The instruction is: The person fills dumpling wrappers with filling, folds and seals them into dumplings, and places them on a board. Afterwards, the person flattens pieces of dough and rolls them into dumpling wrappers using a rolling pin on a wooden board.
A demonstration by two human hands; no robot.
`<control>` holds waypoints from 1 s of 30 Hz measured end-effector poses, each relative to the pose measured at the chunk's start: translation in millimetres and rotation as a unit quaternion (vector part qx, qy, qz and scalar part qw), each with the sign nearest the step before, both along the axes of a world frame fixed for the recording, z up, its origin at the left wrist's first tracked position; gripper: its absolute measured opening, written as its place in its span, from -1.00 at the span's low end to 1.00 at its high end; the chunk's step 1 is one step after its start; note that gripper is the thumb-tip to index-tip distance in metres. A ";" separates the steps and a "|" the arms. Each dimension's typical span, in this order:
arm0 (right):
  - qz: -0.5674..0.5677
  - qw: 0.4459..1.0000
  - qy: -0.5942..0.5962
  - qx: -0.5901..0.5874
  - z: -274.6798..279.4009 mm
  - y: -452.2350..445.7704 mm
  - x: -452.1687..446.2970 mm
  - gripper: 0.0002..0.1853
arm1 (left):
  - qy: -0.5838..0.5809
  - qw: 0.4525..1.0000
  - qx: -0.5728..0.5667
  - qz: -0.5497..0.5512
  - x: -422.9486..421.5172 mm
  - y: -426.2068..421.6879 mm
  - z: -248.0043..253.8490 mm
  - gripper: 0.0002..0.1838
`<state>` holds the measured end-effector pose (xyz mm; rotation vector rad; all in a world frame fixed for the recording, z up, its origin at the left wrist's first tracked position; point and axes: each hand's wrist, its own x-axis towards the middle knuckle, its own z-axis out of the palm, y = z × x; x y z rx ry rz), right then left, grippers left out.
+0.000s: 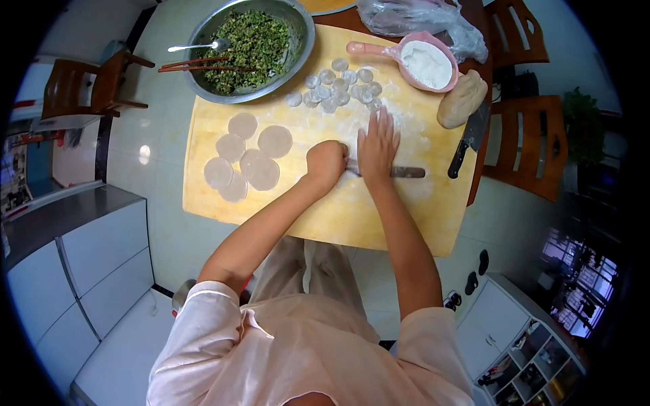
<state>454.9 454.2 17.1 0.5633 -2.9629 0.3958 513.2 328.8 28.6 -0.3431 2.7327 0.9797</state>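
A wooden rolling pin [408, 172] lies across the floured board [325, 227], its right end sticking out past my right hand. My right hand [379, 145] rests flat on the pin with its fingers stretched forward. Beside it, my left hand [326, 162] is closed in a fist at the pin's left end; what its fingers hold is hidden. Several rolled dough rounds [259, 170] lie on the board's left side. Beyond my hands sit several small floured dough pieces [340, 86], close to my right fingertips.
A metal bowl of green filling [254, 51] with a spoon and chopsticks stands back left. A pink scoop of flour [426, 64], a dough lump [462, 99], a cleaver [468, 141] and a plastic bag [426, 19] are at the back right. Chairs [527, 135] flank the table.
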 end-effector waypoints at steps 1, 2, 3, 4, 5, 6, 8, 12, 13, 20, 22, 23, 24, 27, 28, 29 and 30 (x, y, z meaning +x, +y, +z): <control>0.004 1.000 -0.004 -0.002 1.2 6.5 11.1 -0.43 | -0.011 1.000 0.010 0.008 1.0 -1.8 12.0 -0.92; 0.009 1.000 -0.018 -0.011 3.0 19.6 33.6 -0.42 | 0.003 0.996 0.068 0.065 5.7 -3.6 8.5 -0.92; 0.015 1.000 -0.012 -0.021 3.3 32.2 58.4 -0.40 | 0.016 0.984 0.126 0.124 13.1 -6.2 -3.9 -0.91; 0.031 0.999 -0.029 0.018 1.1 47.0 83.0 -0.38 | 0.027 0.966 0.182 0.181 20.7 -10.8 -21.6 -0.90; 0.045 0.999 -0.004 0.003 1.5 57.8 101.0 -0.40 | -0.005 0.923 0.302 0.240 30.1 -18.1 -49.7 -0.94; 0.049 0.999 0.000 0.002 2.0 56.5 99.5 -0.41 | -0.038 0.905 0.352 0.238 35.3 -25.7 -52.0 -0.93; 0.049 0.999 0.008 -0.001 1.7 55.5 97.7 -0.43 | -0.108 0.859 0.446 0.226 46.8 -31.2 -57.3 -0.89; 0.016 1.000 0.009 -0.019 9.5 10.8 25.3 -0.46 | 0.012 0.995 0.081 0.065 32.7 -6.4 4.5 -0.88; 0.009 1.000 0.004 -0.012 6.3 7.0 18.6 -0.45 | 0.011 0.998 0.042 0.051 28.5 -1.8 2.1 -0.86; 0.056 0.998 -0.020 0.010 5.9 54.8 99.6 -0.44 | -0.033 0.910 0.328 0.250 45.4 -14.2 -65.8 -0.83; 0.053 0.999 -0.002 0.010 7.7 54.7 102.8 -0.46 | -0.023 0.869 0.411 0.274 52.9 -19.9 -71.9 -0.81; 0.048 0.999 0.005 0.011 4.4 50.4 95.9 -0.47 | -0.013 0.879 0.405 0.253 59.1 -17.9 -74.7 -0.78; 0.045 0.999 0.011 0.012 3.3 43.7 86.4 -0.47 | -0.003 0.887 0.398 0.234 62.7 -15.4 -65.6 -0.76; 0.028 0.999 0.020 -0.007 -2.4 26.8 52.1 -0.51 | 0.001 0.989 0.097 0.113 50.1 1.1 7.4 -0.73; 0.022 0.999 0.016 -0.021 -3.8 20.7 44.1 -0.51 | -0.002 0.993 0.060 0.101 47.8 5.3 -6.5 -0.77; 0.026 0.999 0.000 -0.026 -4.6 20.2 46.4 -0.51 | 0.066 0.990 0.046 0.118 52.0 8.7 -20.9 -0.83; 0.031 0.999 -0.016 -0.029 -4.5 27.4 56.5 -0.51 | 0.061 0.989 0.053 0.124 52.7 8.6 -23.2 -0.83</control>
